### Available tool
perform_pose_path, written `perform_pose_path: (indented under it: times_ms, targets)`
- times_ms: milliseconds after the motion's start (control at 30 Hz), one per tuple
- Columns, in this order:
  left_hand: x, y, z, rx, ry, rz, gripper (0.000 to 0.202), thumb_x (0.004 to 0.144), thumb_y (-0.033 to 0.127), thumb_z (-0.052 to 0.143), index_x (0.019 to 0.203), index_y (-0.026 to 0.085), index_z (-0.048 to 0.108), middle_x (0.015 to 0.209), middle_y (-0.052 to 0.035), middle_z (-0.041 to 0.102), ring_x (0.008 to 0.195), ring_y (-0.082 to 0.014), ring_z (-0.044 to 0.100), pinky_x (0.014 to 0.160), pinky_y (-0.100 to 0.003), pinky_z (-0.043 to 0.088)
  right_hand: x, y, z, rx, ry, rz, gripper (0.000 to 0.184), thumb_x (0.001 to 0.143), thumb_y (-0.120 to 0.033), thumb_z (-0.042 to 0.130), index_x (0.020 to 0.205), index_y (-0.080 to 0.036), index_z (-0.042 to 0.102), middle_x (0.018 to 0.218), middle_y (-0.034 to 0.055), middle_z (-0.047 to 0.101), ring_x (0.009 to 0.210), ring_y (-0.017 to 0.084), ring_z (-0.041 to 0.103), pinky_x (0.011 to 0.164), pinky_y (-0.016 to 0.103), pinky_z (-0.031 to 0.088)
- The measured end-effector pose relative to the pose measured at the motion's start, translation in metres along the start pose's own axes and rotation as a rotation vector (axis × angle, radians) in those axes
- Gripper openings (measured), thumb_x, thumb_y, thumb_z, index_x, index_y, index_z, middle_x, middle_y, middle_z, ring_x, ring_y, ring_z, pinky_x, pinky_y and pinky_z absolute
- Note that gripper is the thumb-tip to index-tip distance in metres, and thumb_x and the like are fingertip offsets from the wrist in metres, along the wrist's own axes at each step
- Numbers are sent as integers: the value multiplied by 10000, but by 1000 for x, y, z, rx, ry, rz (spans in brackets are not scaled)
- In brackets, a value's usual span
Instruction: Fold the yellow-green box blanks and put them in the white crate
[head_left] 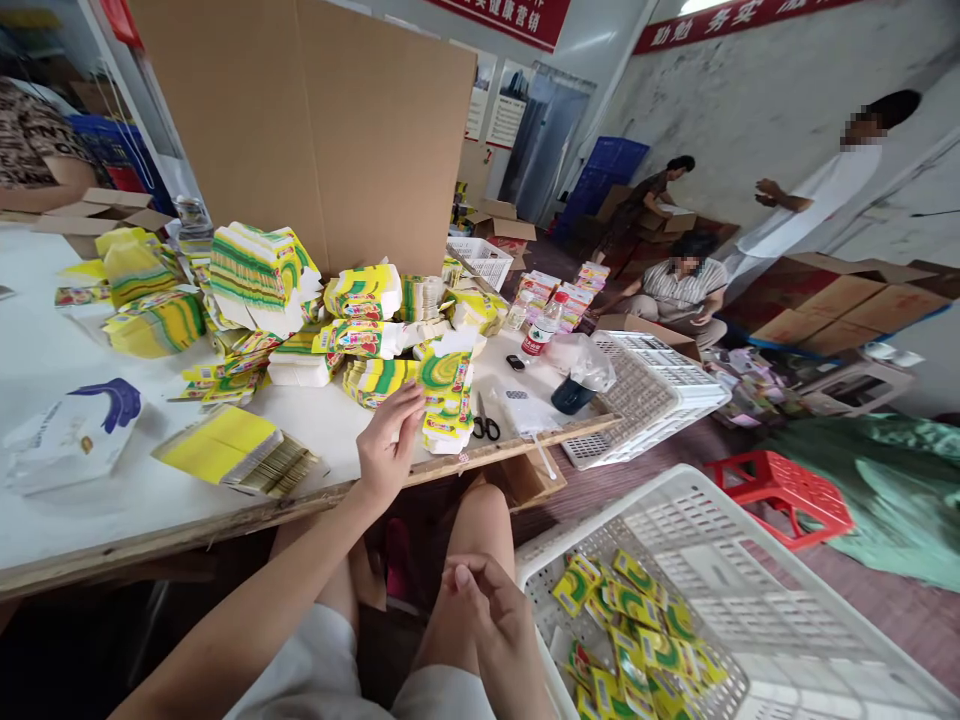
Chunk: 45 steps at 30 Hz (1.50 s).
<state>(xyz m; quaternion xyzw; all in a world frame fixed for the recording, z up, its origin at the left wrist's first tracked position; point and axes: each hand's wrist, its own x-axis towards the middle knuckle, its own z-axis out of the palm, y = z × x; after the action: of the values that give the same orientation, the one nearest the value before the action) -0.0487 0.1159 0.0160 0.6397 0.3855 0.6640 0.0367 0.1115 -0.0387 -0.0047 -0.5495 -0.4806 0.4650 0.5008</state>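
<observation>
My left hand (390, 445) is raised at the table's front edge, fingers drawn together. Its fingertips meet the left edge of a yellow-green printed carton (448, 385); whether they pinch it is unclear. Behind the fingers sits a bundle of flat cartons (379, 378). Over my right thigh, my right hand (495, 625) is curled with thumb and fingers close, and nothing shows in it. Beside it stands a white plastic basket (750, 580) holding several small yellow-green packs (637, 620). Black-handled scissors (486, 428) lie right of the carton.
More carton bundles (259, 275) line the table (45, 520) before a tall cardboard sheet (315, 130). A bottle (541, 325) and dark cup (571, 393) stand at its right end. A red stool (787, 490) is beyond the basket. Several people are in the background.
</observation>
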Motion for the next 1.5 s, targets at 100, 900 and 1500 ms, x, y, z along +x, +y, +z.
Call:
perform_pose_path:
  times_ms: [100, 900, 1500]
  targets:
    - [-29, 23, -27, -49, -97, 182, 416, 888, 49, 611, 1249, 249, 661, 1224, -78, 745, 1221, -267, 651, 1013, -477, 567, 1, -2, -1, 104, 38, -33, 386, 902, -549, 607, 902, -196, 765, 780, 65, 748, 741, 211, 689, 706, 296, 563]
    - [-97, 65, -71, -1113, -540, -1253, 535, 765, 521, 775, 1205, 222, 721, 1230, -132, 729, 1094, -299, 682, 871, -349, 545, -8, 16, 24, 326, -24, 147, 325, 794, -440, 784, 989, -186, 726, 1031, 116, 783, 976, 271, 731, 873, 401, 583]
    - [-98, 69, -73, -654, -541, -1081, 651, 861, 390, 708, 1393, 263, 355, 1113, -100, 732, 1016, -266, 694, 864, -374, 535, -3, 12, 18, 33, 84, -41, 338, 837, -426, 728, 1065, -195, 633, 938, 72, 724, 738, 200, 685, 660, 304, 584]
